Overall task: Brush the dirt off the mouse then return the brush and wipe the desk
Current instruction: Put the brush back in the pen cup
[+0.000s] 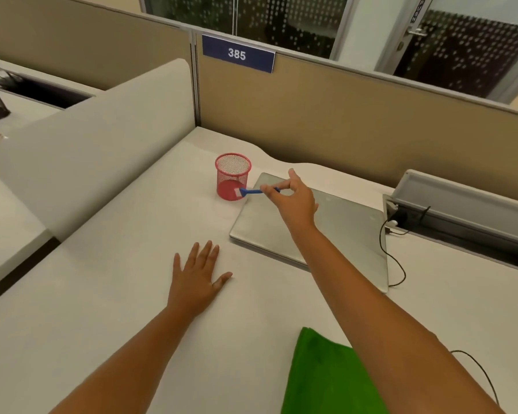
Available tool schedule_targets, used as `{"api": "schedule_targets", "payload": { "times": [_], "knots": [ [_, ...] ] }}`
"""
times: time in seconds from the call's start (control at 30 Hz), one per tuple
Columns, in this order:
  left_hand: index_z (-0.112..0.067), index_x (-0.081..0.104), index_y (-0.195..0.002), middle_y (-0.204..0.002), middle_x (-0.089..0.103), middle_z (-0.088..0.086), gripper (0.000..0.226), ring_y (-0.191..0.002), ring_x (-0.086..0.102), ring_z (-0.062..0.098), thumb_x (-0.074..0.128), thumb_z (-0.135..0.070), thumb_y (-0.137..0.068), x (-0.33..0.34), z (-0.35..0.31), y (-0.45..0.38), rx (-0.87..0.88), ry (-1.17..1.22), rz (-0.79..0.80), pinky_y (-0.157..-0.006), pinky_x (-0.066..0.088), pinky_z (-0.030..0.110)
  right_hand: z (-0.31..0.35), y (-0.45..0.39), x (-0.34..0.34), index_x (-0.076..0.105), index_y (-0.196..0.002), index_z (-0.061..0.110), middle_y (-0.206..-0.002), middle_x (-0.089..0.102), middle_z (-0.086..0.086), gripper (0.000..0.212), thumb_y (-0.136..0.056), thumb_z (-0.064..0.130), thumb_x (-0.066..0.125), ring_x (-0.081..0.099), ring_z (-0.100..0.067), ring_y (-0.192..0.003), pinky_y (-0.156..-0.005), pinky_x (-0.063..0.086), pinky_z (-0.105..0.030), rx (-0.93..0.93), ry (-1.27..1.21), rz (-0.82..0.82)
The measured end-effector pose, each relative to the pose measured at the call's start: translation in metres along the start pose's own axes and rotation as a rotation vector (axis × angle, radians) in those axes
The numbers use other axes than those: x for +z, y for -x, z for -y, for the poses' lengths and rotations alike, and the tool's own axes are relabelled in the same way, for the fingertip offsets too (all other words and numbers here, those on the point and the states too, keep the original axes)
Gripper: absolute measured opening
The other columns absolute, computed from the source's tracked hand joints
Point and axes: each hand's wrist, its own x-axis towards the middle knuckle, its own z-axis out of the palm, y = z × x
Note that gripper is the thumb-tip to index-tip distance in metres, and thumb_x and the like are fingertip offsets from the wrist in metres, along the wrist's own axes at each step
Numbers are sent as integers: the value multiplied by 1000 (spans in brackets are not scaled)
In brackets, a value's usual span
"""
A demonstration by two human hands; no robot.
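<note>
small blue plastic brush (253, 191) horizontal, bristles left at red mesh cup (232, 176), pinched by outstretched right hand (293, 198); left hand (198, 279) flat, empty, fingers spread on white desk (102, 294).

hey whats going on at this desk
A person's right hand pinches a small blue brush by its handle, bristle end near the side of a red mesh cup, not yet inside it. The left hand rests flat on the desk. A green cloth lies unused nearby. No mouse is visible.
</note>
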Motion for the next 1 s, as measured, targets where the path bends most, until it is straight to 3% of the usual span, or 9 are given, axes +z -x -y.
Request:
{"api": "schedule_targets", "payload": {
  "times": [0.13,0.43,0.57,0.7,0.8,1.0],
  "knots": [
    [-28,7,-145,-154,6,-8,88,-141,-2,15,-10,-76,-74,3,1,1,11,28,-38,-111,-2,49,20,-32,24,66,-77,19,-148,40,-2,25,-74,43,73,39,-23,-135,-110,20,-60,27,-152,-17],
    [-25,21,-144,-151,20,-5,79,-140,13,19,3,-72,-84,6,4,1,3,27,-40,-110,8,51,33,-84,66,64,-82,17,-148,41,0,28,-77,44,69,40,-22,-133,-112,10,-60,65,-8,-58],
    [-24,24,-143,-150,26,-4,76,-139,18,21,7,-71,-86,6,5,1,8,5,-42,-108,2,47,21,-93,72,61,-85,22,-144,46,0,30,-74,48,71,43,-22,-131,-110,17,-58,74,10,-43],
    [-26,17,-145,-152,17,-5,81,-141,9,19,0,-74,-82,6,5,0,15,28,-41,-110,3,50,13,-86,70,55,-100,28,-144,46,0,42,-71,56,69,43,-22,-131,-109,22,-58,20,1,-21],
    [-28,10,-145,-153,9,-7,88,-141,-1,17,-9,-77,-75,4,4,1,15,24,-44,-110,-3,49,5,-65,58,53,-115,23,-146,43,-1,51,-76,53,66,38,-22,-135,-112,18,-57,-29,21,-43],
    [-28,4,-146,-154,5,-8,88,-141,-4,15,-7,-76,-72,1,3,1,13,23,-17,-111,-4,48,-36,7,13,51,-120,25,-151,34,-1,51,-78,50,65,31,-21,-139,-115,9,-56,-29,83,-23]
  ]
}}
